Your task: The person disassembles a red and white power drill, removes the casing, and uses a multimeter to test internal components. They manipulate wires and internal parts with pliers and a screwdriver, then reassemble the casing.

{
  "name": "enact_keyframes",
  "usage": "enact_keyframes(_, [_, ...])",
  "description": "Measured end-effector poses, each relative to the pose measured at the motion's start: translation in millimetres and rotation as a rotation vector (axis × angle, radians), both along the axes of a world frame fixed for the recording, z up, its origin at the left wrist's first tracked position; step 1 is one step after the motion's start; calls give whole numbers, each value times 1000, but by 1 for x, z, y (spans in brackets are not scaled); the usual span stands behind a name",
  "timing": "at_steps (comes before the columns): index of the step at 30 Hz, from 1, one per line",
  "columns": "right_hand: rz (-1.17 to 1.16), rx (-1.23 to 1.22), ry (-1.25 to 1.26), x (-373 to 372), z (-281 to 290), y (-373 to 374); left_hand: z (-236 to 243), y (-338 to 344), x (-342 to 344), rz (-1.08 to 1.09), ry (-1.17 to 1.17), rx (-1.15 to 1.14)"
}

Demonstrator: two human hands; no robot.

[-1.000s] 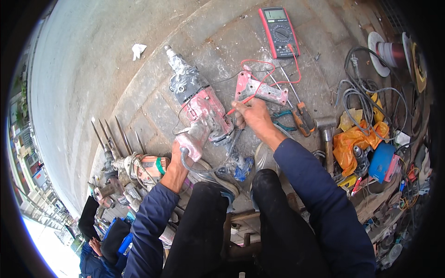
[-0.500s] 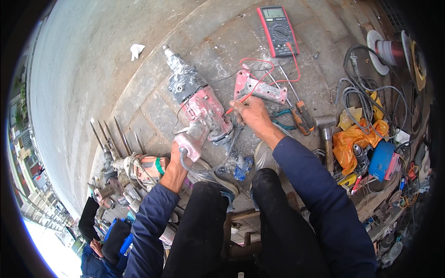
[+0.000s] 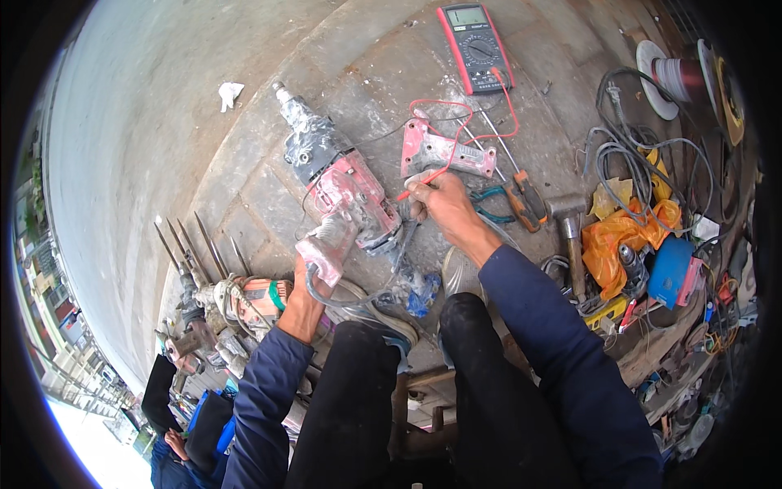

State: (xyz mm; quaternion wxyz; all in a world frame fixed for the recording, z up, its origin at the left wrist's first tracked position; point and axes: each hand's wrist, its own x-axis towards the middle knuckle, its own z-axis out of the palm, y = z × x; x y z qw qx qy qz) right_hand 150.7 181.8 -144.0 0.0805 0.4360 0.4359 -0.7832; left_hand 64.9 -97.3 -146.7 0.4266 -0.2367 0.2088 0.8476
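Note:
A dusty red and grey power drill (image 3: 352, 186) lies between my hands, its chuck pointing away to the upper left. My left hand (image 3: 303, 300) is closed around the drill's rear handle, which hides most of its fingers. Between the pinched fingers of my right hand (image 3: 444, 205) is a red test probe (image 3: 404, 195), its tip toward the drill's side. The probe's red lead loops to a red and black multimeter (image 3: 477, 49) lying at the far side. Just beyond my right hand rests a loose pink handle cover (image 3: 448, 150).
Screwdrivers (image 3: 528, 200) and teal-handled pliers (image 3: 492, 205) lie right of my right hand, near a hammer (image 3: 573, 244). Coiled grey cable (image 3: 612, 151), an orange bag (image 3: 611, 253) and a wire spool (image 3: 672, 77) crowd the right. Another power tool (image 3: 252, 297) lies at left.
The whole view has shifted slightly, so the drill and multimeter appear a little farther left. Both hands keep their holds; the probe stays close to the drill's side.

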Motion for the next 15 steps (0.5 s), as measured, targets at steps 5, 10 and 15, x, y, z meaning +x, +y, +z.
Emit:
enact_keyframes(5, [22,-3,-26,8,-4,-1,-4,-7,-1,-21,5,-41])
enact_keyframes(10, [28,-3,-42,5,-1,-5,-8,-11,-1,-159,185,-204])
enact_keyframes(15, [49,17,-23,5,-4,-9,-8,-7,-1,-195,283,-237])
